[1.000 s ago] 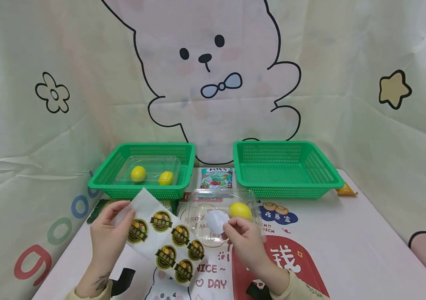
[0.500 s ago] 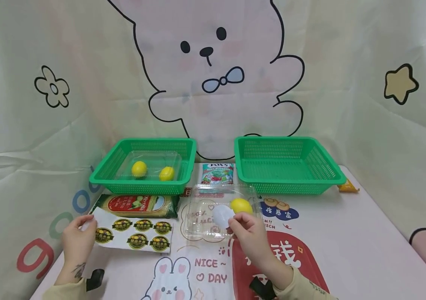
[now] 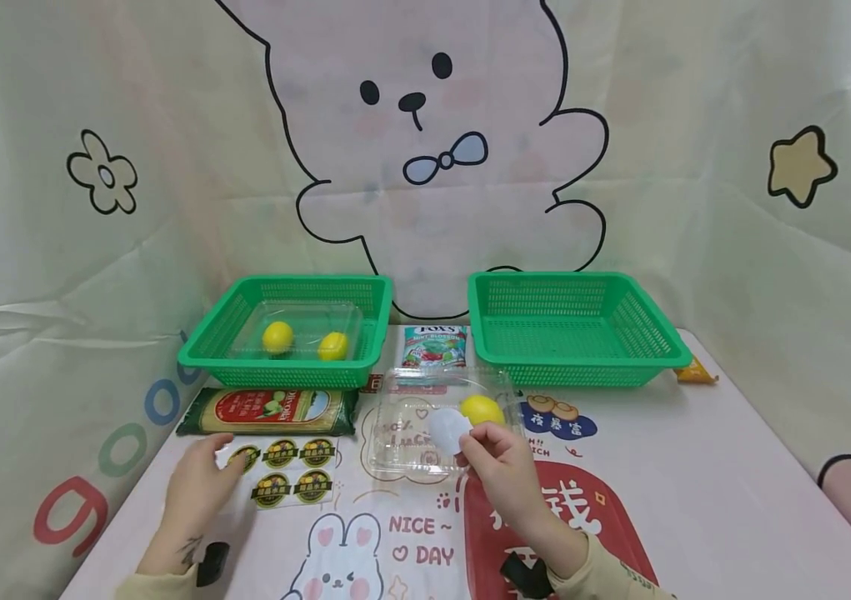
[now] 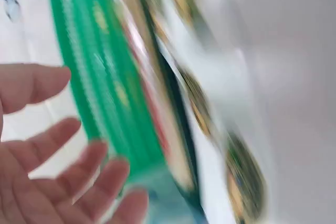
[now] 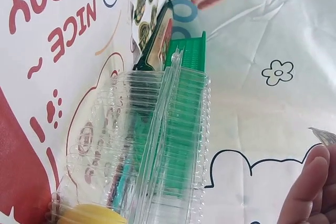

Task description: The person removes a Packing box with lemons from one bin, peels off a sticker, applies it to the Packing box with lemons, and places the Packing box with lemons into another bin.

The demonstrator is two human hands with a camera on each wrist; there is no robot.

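Note:
Between thumb and fingers my right hand point(image 3: 503, 471) pinches a round sticker point(image 3: 449, 431), its white back toward the head view. That sticker overlaps a clear plastic clamshell box point(image 3: 402, 417), in which a lemon point(image 3: 482, 409) lies at the right. My left hand point(image 3: 200, 483) is over the left edge of a sticker sheet point(image 3: 293, 471), its fingers spread and holding nothing in the left wrist view. Several round black-and-gold stickers show on the sheet, which lies flat on the table. In the right wrist view only the fingers point(image 5: 307, 192) and the sticker's edge point(image 5: 324, 136) show.
A green basket point(image 3: 203, 358) at the back left holds another clear box with two lemons. Another green basket point(image 3: 578, 379) stands back right. A long green-gold packet point(image 3: 267, 412) lies behind the sheet. A candy bag point(image 3: 434, 346) sits between the baskets, an orange packet point(image 3: 697, 372) far right.
My left hand has carried the sticker sheet left and down onto the table and let go of it. My right hand still pinches the sticker and has shifted slightly right.

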